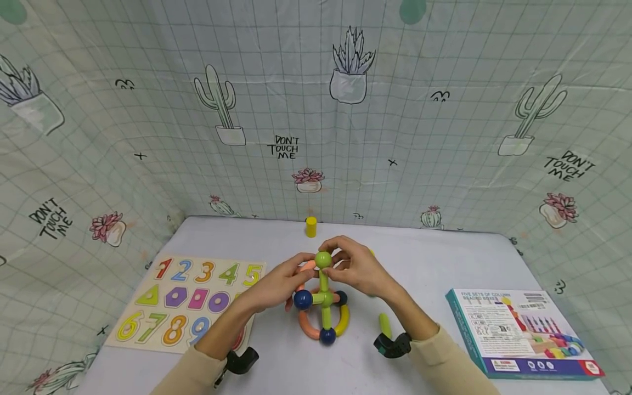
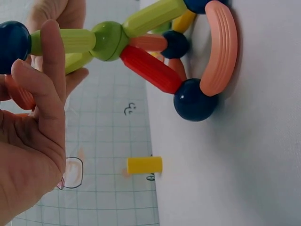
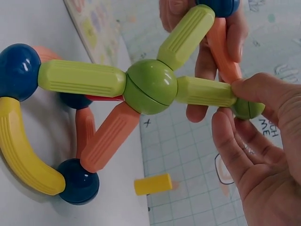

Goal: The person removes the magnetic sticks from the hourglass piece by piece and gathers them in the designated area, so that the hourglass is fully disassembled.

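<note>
A construction of toy rods and balls (image 1: pixel 326 299) stands on the table between both hands. Dark blue balls and curved rods form its base. Straight green rods meet at a green center ball (image 3: pixel 151 87). My left hand (image 1: pixel 274 282) holds an orange curved rod (image 3: pixel 222 49) that runs from a dark blue ball (image 1: pixel 303 299) up toward the top green ball (image 1: pixel 323 259). At that top ball, my right hand (image 1: pixel 357 269) pinches with thumb and fingers where the upright green rod (image 3: pixel 207 91) meets it. In the right wrist view, the thumb partly covers the ball.
To the left lies a wooden number and shape puzzle board (image 1: pixel 187 304). A boxed toy set (image 1: pixel 523 332) lies at the right. A yellow cylinder (image 1: pixel 311 226) stands near the back edge, and a loose green rod (image 1: pixel 385 325) lies by the right wrist.
</note>
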A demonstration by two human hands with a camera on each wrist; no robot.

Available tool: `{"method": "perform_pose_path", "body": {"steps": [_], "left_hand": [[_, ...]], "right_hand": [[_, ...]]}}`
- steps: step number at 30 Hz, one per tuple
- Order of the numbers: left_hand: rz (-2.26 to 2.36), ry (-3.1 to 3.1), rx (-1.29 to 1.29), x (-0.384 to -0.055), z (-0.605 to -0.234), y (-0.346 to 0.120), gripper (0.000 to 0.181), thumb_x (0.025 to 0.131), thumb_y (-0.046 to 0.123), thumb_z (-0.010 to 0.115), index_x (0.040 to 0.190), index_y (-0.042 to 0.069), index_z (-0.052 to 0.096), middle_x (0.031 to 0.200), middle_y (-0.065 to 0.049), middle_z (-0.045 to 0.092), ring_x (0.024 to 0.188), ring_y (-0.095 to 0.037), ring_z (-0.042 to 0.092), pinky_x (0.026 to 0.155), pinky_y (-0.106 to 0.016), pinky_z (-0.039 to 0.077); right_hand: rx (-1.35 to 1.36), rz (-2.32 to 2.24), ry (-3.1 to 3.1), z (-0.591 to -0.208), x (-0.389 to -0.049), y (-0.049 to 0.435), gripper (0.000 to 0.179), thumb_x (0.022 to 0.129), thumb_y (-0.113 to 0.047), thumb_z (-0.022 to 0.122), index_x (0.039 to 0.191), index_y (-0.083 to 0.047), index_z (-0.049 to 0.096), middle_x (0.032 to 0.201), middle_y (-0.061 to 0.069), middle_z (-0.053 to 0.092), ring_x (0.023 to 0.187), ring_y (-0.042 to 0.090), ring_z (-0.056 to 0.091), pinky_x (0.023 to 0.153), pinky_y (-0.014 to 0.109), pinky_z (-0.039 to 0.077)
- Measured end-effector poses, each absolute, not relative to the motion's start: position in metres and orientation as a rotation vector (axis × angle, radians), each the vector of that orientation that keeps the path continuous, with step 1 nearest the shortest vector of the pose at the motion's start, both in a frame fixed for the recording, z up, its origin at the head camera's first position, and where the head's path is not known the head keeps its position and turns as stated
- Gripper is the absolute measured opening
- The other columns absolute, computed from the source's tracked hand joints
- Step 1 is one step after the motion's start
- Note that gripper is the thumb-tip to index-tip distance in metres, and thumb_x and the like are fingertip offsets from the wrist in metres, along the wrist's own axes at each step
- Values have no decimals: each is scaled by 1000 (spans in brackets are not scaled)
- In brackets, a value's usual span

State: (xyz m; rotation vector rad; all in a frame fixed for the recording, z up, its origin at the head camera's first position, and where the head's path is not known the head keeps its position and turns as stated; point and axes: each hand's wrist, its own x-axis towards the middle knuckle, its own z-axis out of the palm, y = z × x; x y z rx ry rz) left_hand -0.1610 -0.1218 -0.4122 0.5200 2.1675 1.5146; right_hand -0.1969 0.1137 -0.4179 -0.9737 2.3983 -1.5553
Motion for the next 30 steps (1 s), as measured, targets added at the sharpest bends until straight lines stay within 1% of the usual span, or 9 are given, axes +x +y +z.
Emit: {"method": "perform_pose_path", "body": {"steps": [1, 3, 4, 7, 8, 11, 17, 25, 30], "left_hand": [[1522, 2165, 521, -161, -412, -122, 44, 109, 32, 46, 151, 23, 40, 84, -6, 61, 45, -16, 44, 47, -44, 48], [1532, 2155, 523, -160, -411, -122, 44, 109, 31, 46, 151, 21, 41, 77, -2, 58, 43, -17, 41, 46, -40, 47], [1530, 2153, 524, -160, -411, -122, 44, 109, 31, 45, 152, 22, 40, 70, -3, 52, 42, -17, 40, 46, -38, 46], [1524, 2161, 538, -160, -410, -122, 43, 110, 28, 44, 151, 18, 42, 98, -5, 68, 44, -16, 41, 44, -33, 45], [1521, 2160, 540, -160, -411, -122, 43, 110, 28, 43, 151, 17, 42, 101, -9, 69, 45, -15, 41, 44, -31, 44], [1524, 2158, 540, -160, -410, -123, 43, 110, 26, 43, 150, 13, 43, 136, -14, 61, 48, -14, 43, 44, -29, 44], [1536, 2159, 531, -159, -410, -122, 44, 110, 26, 43, 150, 10, 42, 130, -16, 62, 50, -16, 44, 44, -27, 43], [1524, 2180, 560, -159, -409, -121, 41, 110, 27, 43, 148, 12, 46, 134, -16, 61, 54, -17, 45, 46, -31, 45], [1522, 2182, 564, -159, -409, -121, 43, 110, 24, 42, 151, 10, 42, 134, -17, 60, 51, -17, 44, 45, -29, 44]], "right_hand": [[-976, -1559, 2394, -418, -197, 113, 38, 89, -11, 78, 122, -17, 61, 119, 2, 60, 97, 19, 67, 81, 31, 58], [-979, -1561, 2390, -418, -196, 113, 39, 89, -9, 78, 122, -18, 60, 119, 2, 59, 97, 19, 67, 80, 31, 58], [-980, -1562, 2389, -418, -196, 112, 39, 89, -8, 77, 122, -18, 60, 118, 3, 58, 97, 19, 67, 80, 31, 58], [-995, -1554, 2411, -418, -196, 111, 41, 88, -6, 77, 122, -19, 59, 117, 3, 57, 95, 19, 67, 78, 32, 59], [-1000, -1551, 2420, -418, -196, 111, 41, 88, -6, 77, 122, -19, 59, 117, 2, 57, 95, 18, 67, 78, 32, 59], [-1012, -1546, 2441, -419, -196, 110, 41, 88, -5, 77, 121, -20, 58, 116, 1, 56, 93, 18, 67, 76, 32, 59], [-1020, -1549, 2446, -419, -196, 110, 41, 88, -6, 77, 121, -20, 57, 116, 1, 56, 93, 17, 67, 77, 35, 59], [-1038, -1550, 2446, -420, -196, 110, 41, 89, -5, 76, 122, -19, 56, 116, 2, 55, 92, 17, 67, 77, 36, 59], [-1034, -1550, 2452, -420, -195, 109, 41, 89, -5, 75, 122, -18, 55, 116, 2, 56, 92, 17, 67, 78, 36, 59]]}}
